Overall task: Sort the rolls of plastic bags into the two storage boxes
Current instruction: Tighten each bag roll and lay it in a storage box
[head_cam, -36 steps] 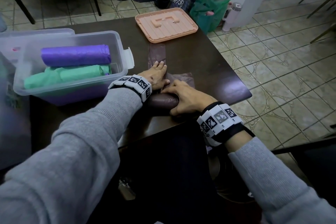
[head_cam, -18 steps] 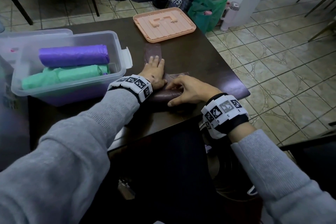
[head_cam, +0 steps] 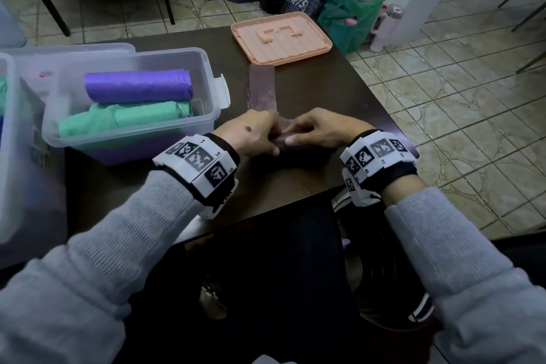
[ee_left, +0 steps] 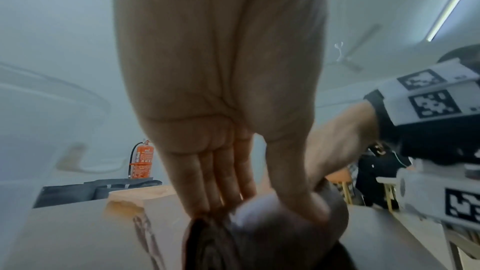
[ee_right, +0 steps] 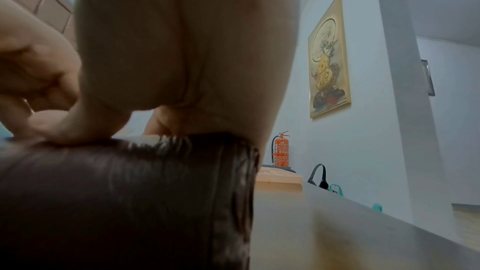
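A dark brown roll of plastic bags [head_cam: 295,154] lies across the dark table near its front edge. Its loose strip [head_cam: 262,91] trails away toward the far side. My left hand [head_cam: 254,136] grips the roll's left part, thumb on the near side and fingers over the far side. My right hand [head_cam: 316,130] holds the right part, thumb pressed on top. In the left wrist view the left hand [ee_left: 233,110] closes on the roll [ee_left: 259,233]. The right wrist view shows the roll [ee_right: 130,202] under the right hand [ee_right: 182,48]. A clear storage box [head_cam: 206,74] holds a purple roll [head_cam: 137,86] and a green roll [head_cam: 124,118].
A peach lid [head_cam: 280,40] lies at the table's far edge, just past the strip. A second clear box [head_cam: 7,133] stands at the far left. Bags [head_cam: 351,12] and a bottle [head_cam: 387,26] sit on the tiled floor beyond the table. The table's right edge [head_cam: 393,124] is close to my right wrist.
My left hand has drawn back off the flat strip and onto the roll. Both hands have come together on the roll, fingers now curled on it.
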{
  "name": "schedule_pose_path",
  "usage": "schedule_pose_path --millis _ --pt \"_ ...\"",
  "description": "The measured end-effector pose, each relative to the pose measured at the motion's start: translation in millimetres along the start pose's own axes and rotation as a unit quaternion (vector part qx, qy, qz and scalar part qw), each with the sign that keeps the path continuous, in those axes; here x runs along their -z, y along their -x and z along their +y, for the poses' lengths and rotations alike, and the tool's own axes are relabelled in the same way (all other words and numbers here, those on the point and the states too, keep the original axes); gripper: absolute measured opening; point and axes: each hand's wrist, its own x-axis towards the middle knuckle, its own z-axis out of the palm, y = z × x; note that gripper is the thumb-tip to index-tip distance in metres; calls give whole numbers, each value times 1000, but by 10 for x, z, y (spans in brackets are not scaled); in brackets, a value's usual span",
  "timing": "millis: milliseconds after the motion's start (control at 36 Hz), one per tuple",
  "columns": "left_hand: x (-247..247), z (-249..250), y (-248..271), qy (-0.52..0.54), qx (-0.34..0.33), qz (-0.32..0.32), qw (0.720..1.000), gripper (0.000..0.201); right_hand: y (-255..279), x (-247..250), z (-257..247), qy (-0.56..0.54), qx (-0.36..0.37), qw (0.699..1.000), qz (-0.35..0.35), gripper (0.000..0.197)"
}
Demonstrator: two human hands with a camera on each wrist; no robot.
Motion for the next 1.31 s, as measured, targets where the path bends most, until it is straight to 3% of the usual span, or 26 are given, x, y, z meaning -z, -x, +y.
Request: schedule_pose_path --millis 194,306,417,500,556,611,722,833,889,972,1222,1305 --pt "-215 -75 -84 -46 -16 53 997 72 -62 -107 18 138 -29 988 64 40" --pt "-214 -96 -170 -72 -17 45 996 66 -68 -255 51 154 -33 978 134 40" --pt "-141 -105 -241 -75 6 -12 997 62 -68 -372 77 135 -32 969 206 38" --pt "-104 -90 -291 -86 17 -39 995 56 -28 -465 38 159 22 938 306 30" --pt "-87 -85 -315 -97 29 -51 994 52 14 -565 17 193 61 920 337 28" --pt "-70 -83 -324 -98 37 -63 992 49 71 -652 30 171 84 919 345 28" --pt "-38 -96 -312 -81 40 -75 993 48 185 -689 139 137 100 944 282 58" --pt "-37 -124 -336 -74 25 -41 996 59 202 -644 180 130 89 954 256 68" --pt "-38 -124 -317 -93 19 17 995 66 176 -614 170 123 72 960 240 69" --pt "-50 -130 -277 -97 -28 76 992 52 122 -560 168 123 51 968 213 66" --pt "-104 -177 -176 -92 -53 54 993 54 194 -293 -37 65 -32 996 55 51" --pt "-61 -199 -150 -65 -55 17 996 51 217 -285 8 -5 -55 998 43 55"
